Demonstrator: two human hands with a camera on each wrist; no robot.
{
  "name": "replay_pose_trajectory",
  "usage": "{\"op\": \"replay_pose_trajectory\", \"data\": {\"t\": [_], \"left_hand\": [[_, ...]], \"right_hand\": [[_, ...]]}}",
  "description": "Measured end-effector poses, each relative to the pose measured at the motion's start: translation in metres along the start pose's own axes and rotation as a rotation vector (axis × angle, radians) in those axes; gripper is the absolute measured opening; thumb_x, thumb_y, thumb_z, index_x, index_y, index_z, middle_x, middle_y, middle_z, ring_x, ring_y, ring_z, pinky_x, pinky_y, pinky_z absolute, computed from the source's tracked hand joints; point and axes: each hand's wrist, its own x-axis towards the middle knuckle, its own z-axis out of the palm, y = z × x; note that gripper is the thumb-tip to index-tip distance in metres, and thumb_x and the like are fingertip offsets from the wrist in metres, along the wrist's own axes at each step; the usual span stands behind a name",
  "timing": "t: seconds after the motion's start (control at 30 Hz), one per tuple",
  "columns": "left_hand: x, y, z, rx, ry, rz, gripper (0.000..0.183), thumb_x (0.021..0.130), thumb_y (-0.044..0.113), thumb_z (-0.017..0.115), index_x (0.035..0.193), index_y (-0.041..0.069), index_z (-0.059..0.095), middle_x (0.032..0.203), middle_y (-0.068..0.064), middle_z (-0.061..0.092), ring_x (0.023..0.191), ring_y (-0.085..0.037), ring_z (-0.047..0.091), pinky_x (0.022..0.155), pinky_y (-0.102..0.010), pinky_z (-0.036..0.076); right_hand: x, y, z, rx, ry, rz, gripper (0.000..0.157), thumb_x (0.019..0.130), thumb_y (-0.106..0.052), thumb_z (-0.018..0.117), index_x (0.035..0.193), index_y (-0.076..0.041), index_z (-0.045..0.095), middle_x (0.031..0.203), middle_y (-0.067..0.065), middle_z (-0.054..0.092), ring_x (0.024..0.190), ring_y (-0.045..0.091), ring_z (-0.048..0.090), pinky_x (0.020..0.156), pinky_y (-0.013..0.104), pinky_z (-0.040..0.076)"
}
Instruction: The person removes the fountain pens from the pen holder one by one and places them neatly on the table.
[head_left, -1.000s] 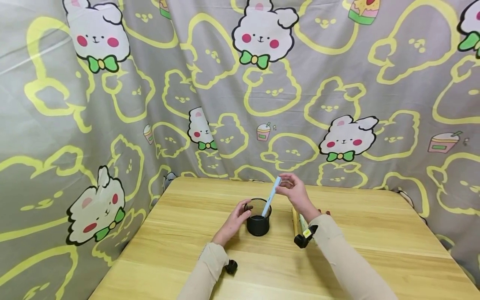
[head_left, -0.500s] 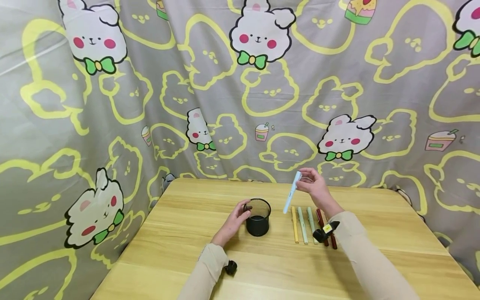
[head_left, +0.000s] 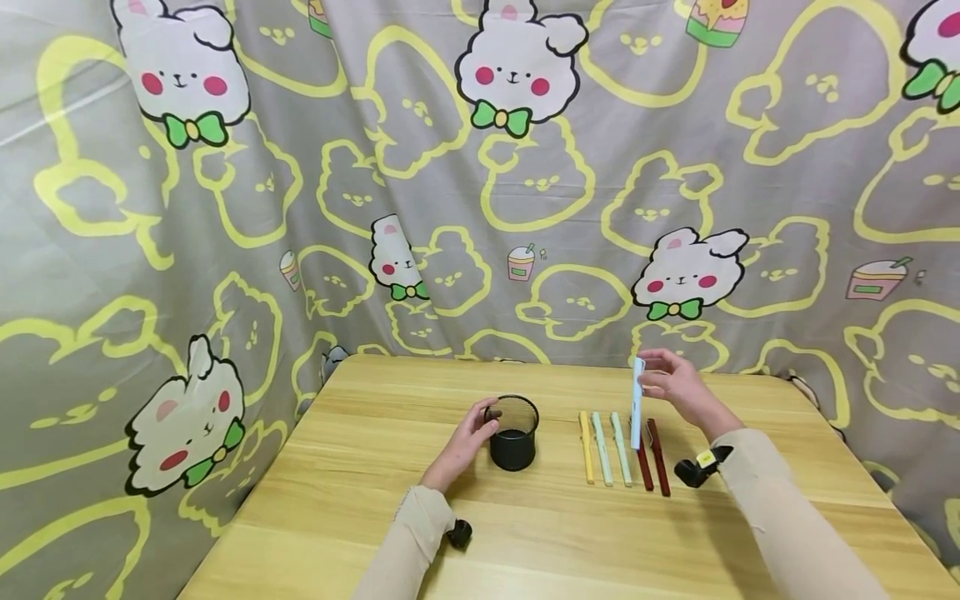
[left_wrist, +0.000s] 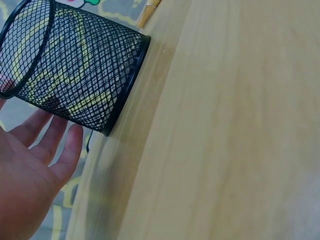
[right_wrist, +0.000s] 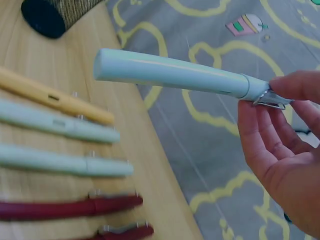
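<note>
In the head view, my left hand holds the left side of a black mesh pen holder standing upright on the table. Its fingers lie along the mesh in the left wrist view; the thumb is mostly hidden there. My right hand pinches a light blue pen by its clip end, the other end pointing down in the head view. That pen hangs over a row on the table: a yellow pen, two pale green pens and two dark red pens.
The wooden table ends at the back against a grey patterned curtain, which also hangs along the left. The pen row lies to the right of the pen holder, with bare wood between them.
My right hand has drawn the light blue pen out of the pen holder and carried it right, past the yellow and green pens, turning it nearly vertical. My left hand stays at the pen holder.
</note>
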Motion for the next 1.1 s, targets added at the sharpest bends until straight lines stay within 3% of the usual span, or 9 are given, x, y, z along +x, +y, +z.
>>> {"op": "replay_pose_trajectory", "data": {"t": [0.3,0.57,0.87,1.1], "left_hand": [[-0.001,0.002,0.0,0.004,-0.001,-0.014,0.048,0.101,0.011,0.043,0.144,-0.002,0.027,0.136,-0.034,0.037,0.124,-0.049,0.036,0.101,-0.05,0.035],[-0.001,0.004,-0.001,0.016,-0.003,-0.002,0.047,0.101,0.01,0.043,0.144,-0.001,0.027,0.137,-0.035,0.037,0.124,-0.05,0.036,0.101,-0.049,0.036],[-0.002,0.001,0.0,-0.008,-0.003,-0.003,0.047,0.101,0.01,0.043,0.144,-0.001,0.028,0.137,-0.034,0.037,0.124,-0.05,0.036,0.101,-0.05,0.035],[0.0,-0.002,-0.001,-0.011,-0.001,-0.004,0.046,0.101,0.01,0.042,0.144,0.0,0.028,0.137,-0.035,0.036,0.124,-0.05,0.036,0.101,-0.05,0.035]], "right_hand": [[-0.019,0.025,-0.033,-0.078,-0.015,0.065,0.054,0.091,-0.002,0.059,0.135,0.013,0.032,0.112,0.018,0.046,0.087,0.01,0.058,0.079,0.03,0.053],[-0.035,0.047,-0.055,-0.129,-0.012,0.147,0.057,0.091,-0.002,0.058,0.137,0.015,0.028,0.119,0.027,0.044,0.089,0.01,0.058,0.083,0.036,0.052],[-0.042,0.075,-0.062,-0.151,-0.008,0.2,0.06,0.087,0.0,0.061,0.135,0.017,0.029,0.113,0.027,0.05,0.086,0.017,0.061,0.079,0.035,0.053],[-0.042,0.086,-0.064,-0.174,-0.029,0.211,0.06,0.089,-0.002,0.062,0.133,0.019,0.029,0.113,0.027,0.055,0.084,0.014,0.062,0.076,0.033,0.054]]}}
